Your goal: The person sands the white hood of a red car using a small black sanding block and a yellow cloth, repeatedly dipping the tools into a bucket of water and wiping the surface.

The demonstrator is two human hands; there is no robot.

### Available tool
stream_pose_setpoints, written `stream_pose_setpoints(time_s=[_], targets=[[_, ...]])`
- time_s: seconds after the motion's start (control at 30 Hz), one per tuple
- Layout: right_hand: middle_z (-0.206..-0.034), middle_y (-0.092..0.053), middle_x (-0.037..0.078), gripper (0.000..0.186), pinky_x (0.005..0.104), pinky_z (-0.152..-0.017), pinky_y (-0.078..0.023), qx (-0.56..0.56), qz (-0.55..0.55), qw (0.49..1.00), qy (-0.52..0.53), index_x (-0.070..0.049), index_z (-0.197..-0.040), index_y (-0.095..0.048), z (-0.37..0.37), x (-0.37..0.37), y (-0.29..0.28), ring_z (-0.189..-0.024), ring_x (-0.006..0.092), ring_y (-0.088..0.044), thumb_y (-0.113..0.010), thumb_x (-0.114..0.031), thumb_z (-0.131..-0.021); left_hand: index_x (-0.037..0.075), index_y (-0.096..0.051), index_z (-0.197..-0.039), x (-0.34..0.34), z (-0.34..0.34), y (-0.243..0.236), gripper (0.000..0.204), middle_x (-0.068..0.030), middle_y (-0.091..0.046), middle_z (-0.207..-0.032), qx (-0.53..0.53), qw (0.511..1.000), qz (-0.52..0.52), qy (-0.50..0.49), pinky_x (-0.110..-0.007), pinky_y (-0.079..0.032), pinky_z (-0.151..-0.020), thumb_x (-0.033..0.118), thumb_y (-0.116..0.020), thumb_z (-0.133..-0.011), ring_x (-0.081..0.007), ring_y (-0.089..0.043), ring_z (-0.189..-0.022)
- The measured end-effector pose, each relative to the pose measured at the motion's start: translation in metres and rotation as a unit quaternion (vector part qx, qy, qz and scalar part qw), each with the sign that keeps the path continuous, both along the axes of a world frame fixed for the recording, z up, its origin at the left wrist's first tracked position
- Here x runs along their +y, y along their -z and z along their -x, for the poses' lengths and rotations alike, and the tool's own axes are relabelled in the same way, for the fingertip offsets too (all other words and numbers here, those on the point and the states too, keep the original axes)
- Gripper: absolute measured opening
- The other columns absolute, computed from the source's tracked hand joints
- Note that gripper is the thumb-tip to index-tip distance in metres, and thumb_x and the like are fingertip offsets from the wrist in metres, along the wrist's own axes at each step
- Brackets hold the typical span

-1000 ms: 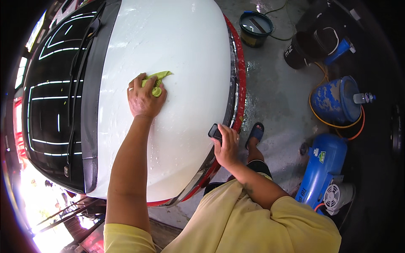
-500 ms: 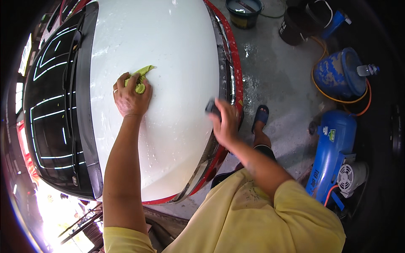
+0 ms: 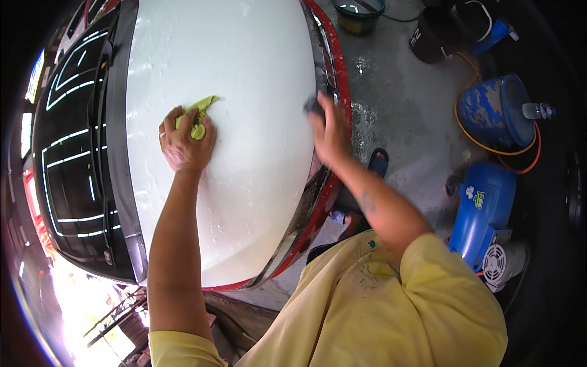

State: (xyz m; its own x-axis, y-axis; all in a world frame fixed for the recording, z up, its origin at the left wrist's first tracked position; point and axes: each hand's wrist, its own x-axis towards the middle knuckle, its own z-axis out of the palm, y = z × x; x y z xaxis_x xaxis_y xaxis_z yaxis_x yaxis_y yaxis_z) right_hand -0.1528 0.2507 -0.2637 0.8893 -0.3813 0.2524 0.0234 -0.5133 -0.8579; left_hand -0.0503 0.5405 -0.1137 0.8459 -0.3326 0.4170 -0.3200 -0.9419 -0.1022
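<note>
A bunched yellow-green cloth (image 3: 199, 127) is under the fingers of my left hand (image 3: 186, 144), pressed onto the wet white car hood (image 3: 263, 177). My right hand (image 3: 332, 131) grips a small dark block (image 3: 314, 109) at the hood's right edge, beside the dark trim and the red front border (image 3: 344, 85). Motion blurs the block, so I cannot tell its exact kind. Water drops and streaks lie on the white paint.
The black windshield (image 3: 79, 165) with its wiper lies left of the hood. On the wet floor to the right stand a water bucket (image 3: 359, 18), a black bucket (image 3: 430, 40), a worn blue drum (image 3: 489, 110) with an orange hose, and a blue air compressor (image 3: 486, 202).
My right hand has moved farther along the hood's right edge, away from me, with the dark block. The left hand and cloth keep almost the same place on the hood.
</note>
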Motion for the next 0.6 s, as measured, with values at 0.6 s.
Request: stream_pose_setpoints(time_s=[0.6], targets=[[-0.151,-0.062,0.026,0.059,0.0471,-0.119,-0.048,0.172,-0.312,0.933,0.047,0.0,-0.156,-0.047,0.017,0.021,-0.013,-0.139,0.0366,-0.063,-0.068,-0.031,-0.111,0.015,-0.084,-0.118,0.011,0.004,0.007,0.033,-0.0158,-0.07,-0.136,0.013,1.0,-0.005,-0.021,-0.05,-0.056,-0.105,0.028,-0.083,-0.088,-0.0373,-0.067,-0.125]])
